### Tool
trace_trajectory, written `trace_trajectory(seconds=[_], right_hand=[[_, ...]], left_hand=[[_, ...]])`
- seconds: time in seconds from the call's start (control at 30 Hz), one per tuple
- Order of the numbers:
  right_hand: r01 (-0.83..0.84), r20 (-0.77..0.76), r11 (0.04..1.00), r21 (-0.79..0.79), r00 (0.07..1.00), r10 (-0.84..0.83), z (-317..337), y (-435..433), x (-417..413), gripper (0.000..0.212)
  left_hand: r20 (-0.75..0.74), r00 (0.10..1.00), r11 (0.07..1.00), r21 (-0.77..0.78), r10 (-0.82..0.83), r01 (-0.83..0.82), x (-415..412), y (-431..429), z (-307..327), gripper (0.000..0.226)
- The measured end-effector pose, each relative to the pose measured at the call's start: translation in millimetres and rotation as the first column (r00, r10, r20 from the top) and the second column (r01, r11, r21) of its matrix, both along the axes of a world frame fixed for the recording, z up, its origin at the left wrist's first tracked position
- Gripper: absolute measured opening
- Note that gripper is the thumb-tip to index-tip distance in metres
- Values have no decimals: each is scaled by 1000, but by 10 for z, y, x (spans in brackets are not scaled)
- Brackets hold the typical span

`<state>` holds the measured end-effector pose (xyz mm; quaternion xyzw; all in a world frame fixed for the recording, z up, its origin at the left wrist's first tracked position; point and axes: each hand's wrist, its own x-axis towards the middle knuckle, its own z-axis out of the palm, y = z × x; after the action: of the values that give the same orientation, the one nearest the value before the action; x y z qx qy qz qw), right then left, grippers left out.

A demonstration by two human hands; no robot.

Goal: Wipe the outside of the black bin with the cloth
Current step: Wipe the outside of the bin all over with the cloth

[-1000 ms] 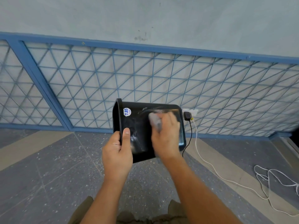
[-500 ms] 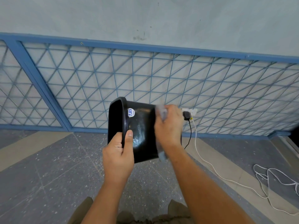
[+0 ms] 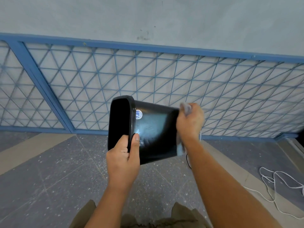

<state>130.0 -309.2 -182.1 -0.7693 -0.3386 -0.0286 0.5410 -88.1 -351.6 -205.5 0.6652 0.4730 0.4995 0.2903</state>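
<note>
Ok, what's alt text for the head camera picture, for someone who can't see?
A person holds a black bin sideways: the left hand grips its rim, the right hand presses a grey cloth against its bottom end. A blue lattice railing stands behind.

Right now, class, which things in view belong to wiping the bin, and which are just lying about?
Belong to the job: black bin, gripped at its rim by the left hand; cloth, held in the right hand.
Just lying about: white cable on the floor; blue mesh fence behind.
</note>
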Motion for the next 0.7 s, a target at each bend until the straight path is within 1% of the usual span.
trace_trajectory(seconds=[0.03,0.07,0.13,0.23,0.27,0.3,0.33,0.4,0.43,0.5,0.57,0.6,0.67,0.7], right_hand=[[32,-44,999,-19,998,-33,-29,-33,99,30],[46,-45,999,-23,998,-47,-27,-52,97,28],[14,48,1000,-19,999,-13,31,-36,-148,25],[-232,170,973,-11,958,230,138,-20,-766,14],[-291,204,957,-19,936,288,133,-36,-846,11],[-305,233,952,-26,924,303,99,-42,-812,11],[-273,227,961,-41,934,275,39,-39,-689,13],[-139,138,988,-68,979,147,-83,-57,-310,21],[-88,91,993,-81,991,96,-131,-93,-140,22],[-62,59,993,-105,996,68,-183,-210,-6,13],[-131,117,987,-95,983,142,-225,-354,-181,2],[-194,168,977,-85,964,206,-281,-438,-342,7],[-352,293,927,-128,880,374,-419,-634,-665,10],[-410,326,898,-161,837,440,-479,-693,-746,10]], left_hand=[[-8,1000,1000,-9,-17,17,-12,1,18,52],[-16,1000,999,-20,-27,27,-8,-1,32,50],[-10,999,999,-37,-32,32,66,-12,48,48],[7,1000,999,-47,4,-3,139,8,-2,48],[26,999,998,-54,23,-22,134,23,-22,48],[42,998,997,-71,41,-38,114,40,-34,49],[52,997,995,-90,54,-49,79,57,-42,51],[56,997,993,-106,59,-53,11,76,-37,56],[54,997,994,-101,56,-51,-20,80,-20,57],[59,997,995,-97,44,-38,-49,83,19,55],[81,995,991,-123,55,-45,-26,84,43,53],[96,993,988,-146,65,-51,-6,92,43,51],[117,990,980,-191,83,-60,22,113,51,49],[125,988,977,-206,89,-62,28,123,59,49]])
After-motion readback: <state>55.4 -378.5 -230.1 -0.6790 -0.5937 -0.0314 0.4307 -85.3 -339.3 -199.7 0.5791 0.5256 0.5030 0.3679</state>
